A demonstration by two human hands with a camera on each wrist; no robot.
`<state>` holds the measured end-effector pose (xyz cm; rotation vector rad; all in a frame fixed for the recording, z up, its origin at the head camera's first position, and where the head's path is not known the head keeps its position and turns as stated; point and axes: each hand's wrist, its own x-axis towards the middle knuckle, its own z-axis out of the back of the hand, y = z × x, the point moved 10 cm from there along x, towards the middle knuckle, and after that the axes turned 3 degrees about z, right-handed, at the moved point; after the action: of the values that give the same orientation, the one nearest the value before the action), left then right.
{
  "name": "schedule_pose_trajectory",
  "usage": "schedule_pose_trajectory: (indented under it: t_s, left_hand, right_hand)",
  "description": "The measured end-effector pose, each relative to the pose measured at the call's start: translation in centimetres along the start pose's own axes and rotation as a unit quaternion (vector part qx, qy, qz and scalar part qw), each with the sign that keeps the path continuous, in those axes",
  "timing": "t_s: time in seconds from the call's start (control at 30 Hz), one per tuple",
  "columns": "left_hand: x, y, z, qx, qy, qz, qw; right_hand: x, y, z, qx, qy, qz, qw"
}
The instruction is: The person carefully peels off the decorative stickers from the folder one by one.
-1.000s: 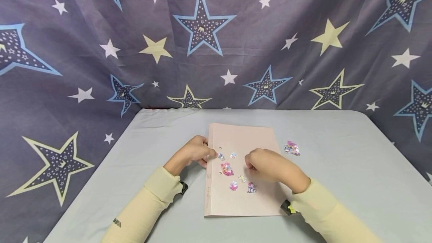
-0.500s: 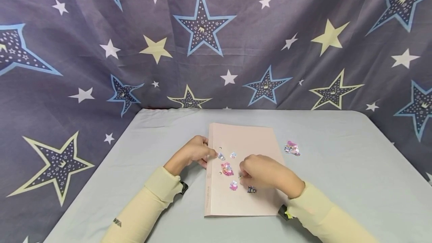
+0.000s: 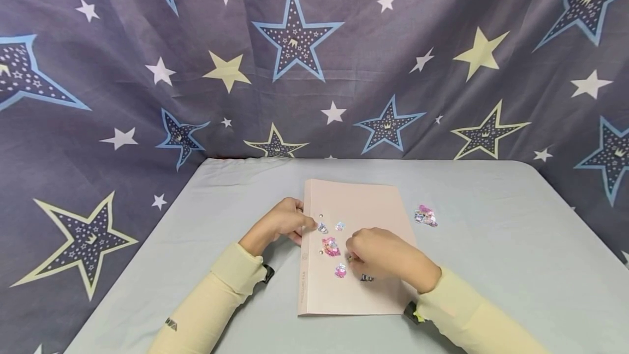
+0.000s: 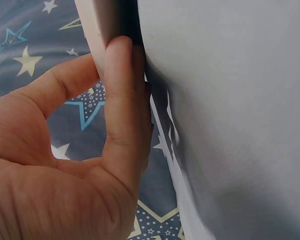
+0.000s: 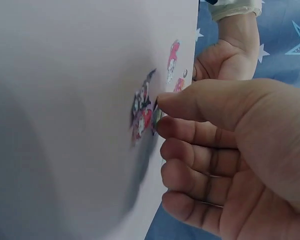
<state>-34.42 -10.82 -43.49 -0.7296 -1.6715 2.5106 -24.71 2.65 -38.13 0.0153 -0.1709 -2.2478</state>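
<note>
Sticker [image 5: 156,117] lies right at the fingertips of the nearer right hand [image 3: 378,250], thumb and index pinched on it over folder [image 3: 354,201], long axis unclear; left hand [image 3: 285,220], farther off, grips spine [image 3: 303,272].

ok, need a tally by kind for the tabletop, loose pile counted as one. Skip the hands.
Folder: 1
Single stickers: 6 (5 on the folder, 1 at the right grip)
Round studs near the spine: 2
Sticker pile beside the folder: 1 (pieces overlap)
Total visible: 10
</note>
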Motion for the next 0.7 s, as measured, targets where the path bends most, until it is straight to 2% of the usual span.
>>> schedule_pose_trajectory:
  t_s: [0.33, 0.57, 0.7]
  left_hand:
    - [-0.1, 0.0, 0.0, -0.001, -0.003, 0.003, 1.0000]
    - [-0.1, -0.1, 0.1, 0.005, -0.006, -0.002, 1.0000]
    - [-0.1, -0.1, 0.1, 0.008, -0.006, -0.002, 0.9999]
  right_hand:
    - [0.0, 1.2, 0.0, -0.068, -0.025, 0.011, 0.997]
    - [0.0, 2.4, -0.1, -0.154, -0.050, 0.030, 0.986]
    - [0.0, 2.5, -0.5, -0.175, -0.049, 0.028, 0.983]
